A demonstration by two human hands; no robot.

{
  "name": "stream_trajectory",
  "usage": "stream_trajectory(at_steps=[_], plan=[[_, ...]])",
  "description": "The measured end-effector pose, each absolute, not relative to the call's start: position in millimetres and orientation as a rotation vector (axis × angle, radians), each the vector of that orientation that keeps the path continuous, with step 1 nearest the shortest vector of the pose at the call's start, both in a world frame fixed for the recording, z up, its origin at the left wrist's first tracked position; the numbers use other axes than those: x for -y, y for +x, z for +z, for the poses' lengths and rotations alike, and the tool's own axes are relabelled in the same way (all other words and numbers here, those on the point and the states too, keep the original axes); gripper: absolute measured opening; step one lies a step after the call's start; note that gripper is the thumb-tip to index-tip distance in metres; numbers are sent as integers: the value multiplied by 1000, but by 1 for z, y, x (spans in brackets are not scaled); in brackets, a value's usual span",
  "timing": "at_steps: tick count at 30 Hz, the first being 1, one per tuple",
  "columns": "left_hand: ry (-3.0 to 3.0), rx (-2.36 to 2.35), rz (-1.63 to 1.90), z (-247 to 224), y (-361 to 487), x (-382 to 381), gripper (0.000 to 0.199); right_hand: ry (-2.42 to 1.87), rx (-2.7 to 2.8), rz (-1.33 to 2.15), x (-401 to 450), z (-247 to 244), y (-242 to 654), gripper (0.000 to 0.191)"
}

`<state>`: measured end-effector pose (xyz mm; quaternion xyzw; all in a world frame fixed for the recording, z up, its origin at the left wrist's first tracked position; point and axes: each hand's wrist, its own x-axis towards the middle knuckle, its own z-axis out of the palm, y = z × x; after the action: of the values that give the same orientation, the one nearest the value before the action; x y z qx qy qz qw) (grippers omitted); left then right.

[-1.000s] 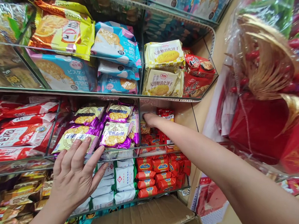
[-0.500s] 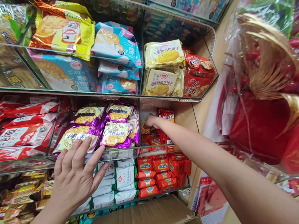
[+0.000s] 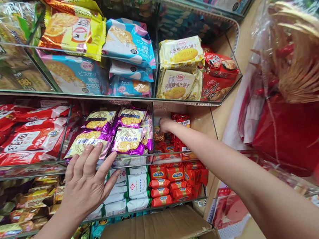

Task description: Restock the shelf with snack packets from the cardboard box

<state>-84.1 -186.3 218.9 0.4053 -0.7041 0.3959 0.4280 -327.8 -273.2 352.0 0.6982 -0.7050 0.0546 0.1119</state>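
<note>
My left hand (image 3: 89, 179) rests with fingers spread on the clear front edge of the middle shelf, just below purple-and-cream cookie packs (image 3: 128, 139). My right hand (image 3: 165, 126) reaches into the compartment to their right. Its fingers are bent and mostly hidden, next to a small brownish-gold pack (image 3: 158, 133); whether they hold it cannot be made out. Red packets (image 3: 184, 122) stand right of that hand, and more red packs (image 3: 167, 147) lie beneath it. The right forearm crosses in front of the shelf edge.
The upper shelf holds blue cookie packs (image 3: 129, 43) and cream biscuit packs (image 3: 181, 53). Below are white-green packs (image 3: 138, 185) and small red packs (image 3: 181, 193). An open cardboard box (image 3: 153, 229) sits at the bottom. A plastic-wrapped red decoration (image 3: 287, 135) hangs at the right.
The view has shifted slightly, so the shelves and both hands appear a little further right. The hands keep nearly the same positions against the shelf.
</note>
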Motion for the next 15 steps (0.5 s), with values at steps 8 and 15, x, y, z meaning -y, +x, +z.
stream_trajectory(at_steps=[8,15], plan=[[1067,1863,958,220,-79,183,66,1910,1914,333,207,363,-332,33],[1145,2080,817,229,-86,167,60,1987,1646,763,63,307,-321,26]])
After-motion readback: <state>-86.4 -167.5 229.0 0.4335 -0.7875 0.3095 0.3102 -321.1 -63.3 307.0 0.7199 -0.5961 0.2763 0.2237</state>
